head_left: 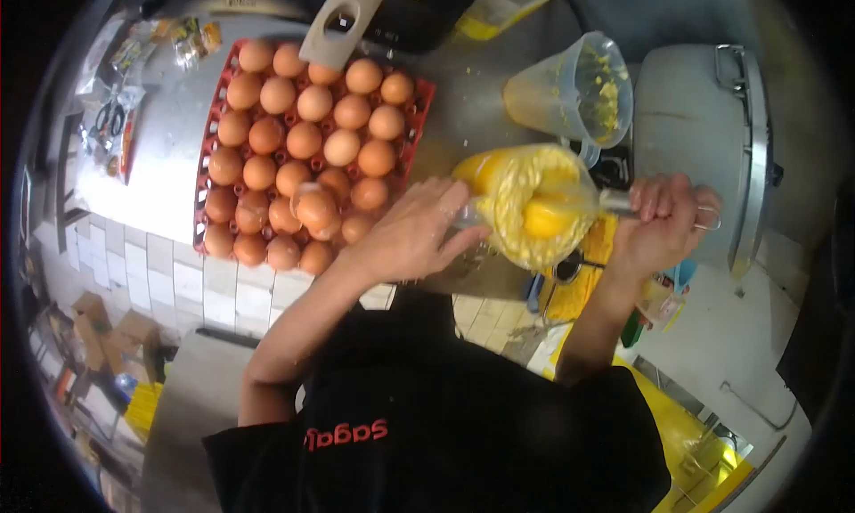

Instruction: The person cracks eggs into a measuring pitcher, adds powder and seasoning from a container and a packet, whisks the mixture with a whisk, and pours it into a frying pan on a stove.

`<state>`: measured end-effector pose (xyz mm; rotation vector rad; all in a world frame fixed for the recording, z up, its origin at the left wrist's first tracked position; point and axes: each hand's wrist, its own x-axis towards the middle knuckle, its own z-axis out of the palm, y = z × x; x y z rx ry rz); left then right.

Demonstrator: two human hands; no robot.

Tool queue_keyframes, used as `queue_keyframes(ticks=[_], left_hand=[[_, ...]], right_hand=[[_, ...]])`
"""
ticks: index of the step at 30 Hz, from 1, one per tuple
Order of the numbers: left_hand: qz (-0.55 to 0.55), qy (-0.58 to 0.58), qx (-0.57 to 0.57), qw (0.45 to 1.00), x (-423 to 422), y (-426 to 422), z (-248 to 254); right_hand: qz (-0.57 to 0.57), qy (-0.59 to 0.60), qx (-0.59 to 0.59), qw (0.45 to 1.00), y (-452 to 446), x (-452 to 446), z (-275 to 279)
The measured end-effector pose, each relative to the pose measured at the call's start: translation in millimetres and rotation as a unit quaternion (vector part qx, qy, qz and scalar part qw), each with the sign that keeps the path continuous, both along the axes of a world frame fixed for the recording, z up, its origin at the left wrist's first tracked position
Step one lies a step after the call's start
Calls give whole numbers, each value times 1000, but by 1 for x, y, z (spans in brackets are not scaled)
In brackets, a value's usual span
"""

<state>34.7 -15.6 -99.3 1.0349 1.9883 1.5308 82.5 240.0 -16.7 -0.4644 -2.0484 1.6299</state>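
My left hand [414, 232] is closed on the handle side of a clear plastic jug [581, 188], thumb and fingers either side of the handle. The jug is tilted, its mouth facing me, with yellow beaten egg [548, 215] and pale froth around the inside. My right hand [668, 215] is wrapped round the metal handle of what looks like a whisk [616, 201], a wire loop sticking out past the fist. The whisk's head is hidden in the jug. Left of the jug, brown eggs [304, 141] fill a red egg tray [424, 103], with cracked shells on top near my left forearm.
A second clear jug [534, 94], smeared with yellow, lies behind the first. A grey-handled pan [347, 19] overhangs the tray's far edge. At right stands a large lidded metal container [686, 130]. Scissors [110, 119] and packets lie far left on the steel table [169, 175]. A yellow cloth [574, 292] is below the jug.
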Motion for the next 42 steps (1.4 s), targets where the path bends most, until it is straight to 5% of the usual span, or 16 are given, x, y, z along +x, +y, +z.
queue_keyframes(ticks=[4, 5, 8, 10, 11, 13, 15, 17, 20, 21, 24, 26, 29, 36, 38, 42], left_hand=[[4, 26, -12, 1000, -5, 5, 2], [11, 31, 1, 999, -5, 6, -1], [-13, 12, -3, 1000, 2, 3, 5], [-7, 11, -33, 999, -1, 0, 3], [37, 50, 14, 998, 2, 1, 0], [-12, 15, -10, 1000, 5, -1, 2], [-2, -9, -27, 1000, 0, -1, 3], [7, 6, -44, 999, -1, -7, 5], [12, 17, -28, 999, -7, 0, 1], [7, 2, -25, 1000, -2, -3, 2], [3, 25, -16, 1000, 0, -2, 4], [0, 4, -26, 1000, 0, -5, 5], [-29, 25, -15, 999, 7, -5, 1], [3, 28, -29, 999, -8, -1, 2], [-2, 29, -5, 1000, -3, -5, 2], [-49, 1, -45, 998, -5, -4, 5]], right_hand=[[-29, -11, 3, 1000, -29, -8, 31], [79, 169, -110, 976, 3, -2, 42], [77, -168, 120, 975, -20, 3, 12], [53, 50, 146, 987, 6, 0, 13], [82, 77, 297, 948, 14, 3, -9], [104, 131, 303, 938, 17, 14, -1], [130, 194, -19, 972, 15, 6, 29], [98, 168, -166, 967, 2, 12, 37], [40, 65, -73, 994, -11, 0, 40], [53, 175, -117, 976, -8, 0, 48], [50, -155, 55, 985, -35, 3, 13], [199, -53, -217, 954, 36, 12, -13], [91, -84, 190, 974, -1, 28, 1], [113, 92, -119, 982, 7, 13, 29], [123, 129, -51, 983, 6, 12, 36], [40, -45, 233, 971, 14, 12, -3]])
